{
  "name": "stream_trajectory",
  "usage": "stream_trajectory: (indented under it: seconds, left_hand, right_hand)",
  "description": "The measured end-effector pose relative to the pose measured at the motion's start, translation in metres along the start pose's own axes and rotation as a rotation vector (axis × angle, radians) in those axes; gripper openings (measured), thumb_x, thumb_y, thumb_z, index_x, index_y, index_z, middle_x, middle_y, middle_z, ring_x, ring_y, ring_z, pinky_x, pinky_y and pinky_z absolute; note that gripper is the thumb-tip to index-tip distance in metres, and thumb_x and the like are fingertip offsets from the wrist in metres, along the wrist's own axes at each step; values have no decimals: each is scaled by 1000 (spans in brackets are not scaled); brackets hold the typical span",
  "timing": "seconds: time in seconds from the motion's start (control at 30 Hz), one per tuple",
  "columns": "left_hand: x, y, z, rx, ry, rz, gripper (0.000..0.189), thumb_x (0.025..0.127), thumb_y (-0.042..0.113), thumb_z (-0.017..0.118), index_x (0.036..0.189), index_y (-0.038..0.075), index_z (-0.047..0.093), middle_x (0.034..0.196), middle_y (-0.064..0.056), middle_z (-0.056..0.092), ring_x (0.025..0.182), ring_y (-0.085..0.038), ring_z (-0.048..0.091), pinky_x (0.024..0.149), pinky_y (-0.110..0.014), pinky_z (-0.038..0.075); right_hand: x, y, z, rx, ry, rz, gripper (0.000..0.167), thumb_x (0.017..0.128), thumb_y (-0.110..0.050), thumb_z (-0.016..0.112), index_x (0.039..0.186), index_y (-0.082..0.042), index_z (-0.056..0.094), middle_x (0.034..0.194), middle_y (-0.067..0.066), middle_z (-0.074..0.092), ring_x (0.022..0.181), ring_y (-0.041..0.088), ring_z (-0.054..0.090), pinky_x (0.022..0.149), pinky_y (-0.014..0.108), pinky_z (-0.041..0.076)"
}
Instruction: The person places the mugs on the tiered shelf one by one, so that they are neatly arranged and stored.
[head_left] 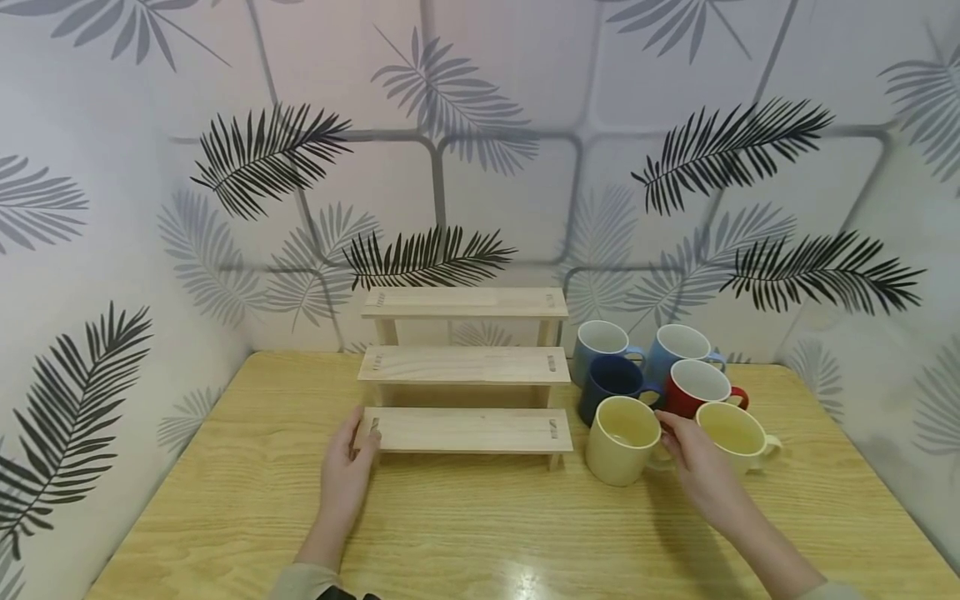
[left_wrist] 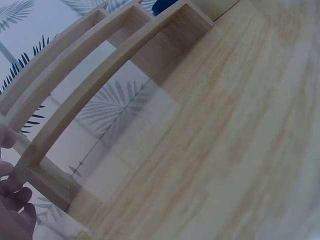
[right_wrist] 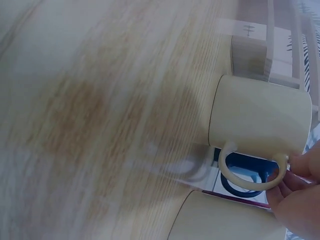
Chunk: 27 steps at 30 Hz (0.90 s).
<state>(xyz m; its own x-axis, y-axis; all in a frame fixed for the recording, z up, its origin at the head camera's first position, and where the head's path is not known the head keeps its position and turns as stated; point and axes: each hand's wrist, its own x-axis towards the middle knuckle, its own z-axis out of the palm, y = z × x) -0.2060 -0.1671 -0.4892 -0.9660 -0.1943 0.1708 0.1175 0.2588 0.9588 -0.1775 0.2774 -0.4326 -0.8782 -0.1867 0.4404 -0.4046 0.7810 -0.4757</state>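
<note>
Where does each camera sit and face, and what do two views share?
Head: head-worn, facing forward and down over the tiered wooden shelf and left yellow mug; left hand and right hand show.
Left wrist: on that wrist, facing along the shelf; left hand shows.
Right wrist: likewise, facing that mug; right hand shows.
Head and right wrist share that mug.

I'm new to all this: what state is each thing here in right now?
Wooden rack: standing, held at its left end
Left yellow mug: upright, handle pinched
Right yellow mug: upright
Navy mug: upright
Red mug: upright
Left light-blue mug: upright
Right light-blue mug: upright
Left hand: gripping rack
Right hand: pinching handle
</note>
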Motion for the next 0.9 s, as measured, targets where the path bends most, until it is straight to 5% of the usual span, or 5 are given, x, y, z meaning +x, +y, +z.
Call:
stream_trajectory:
  seconds: [0.2, 0.4, 0.9]
  left_hand:
    - [0, -7, 1, 127, -37, 61, 60, 99, 28, 53, 149, 3, 29, 155, -12, 25, 141, -28, 23, 110, -45, 30]
    - [0, -13, 3, 271, -56, 136, 64, 100, 32, 51, 151, 3, 24, 157, -13, 19, 143, -31, 16, 115, -50, 16]
    - [-1, -18, 2, 336, -97, 150, 69, 102, 39, 43, 152, 1, 15, 158, -14, 13, 144, -33, 12, 115, -50, 13]
  right_hand:
    - [1, 3, 6, -28, 34, -32, 35, 85, 13, 62, 119, 13, 52, 106, 25, 59, 95, 36, 61, 78, 50, 52]
    - [1, 3, 8, -4, 41, -10, 37, 81, 13, 65, 116, 14, 52, 103, 24, 60, 89, 32, 64, 72, 44, 55]
    - [-9, 4, 20, -64, 198, 20, 17, 76, 7, 74, 89, 2, 64, 82, 7, 66, 74, 22, 61, 65, 22, 49]
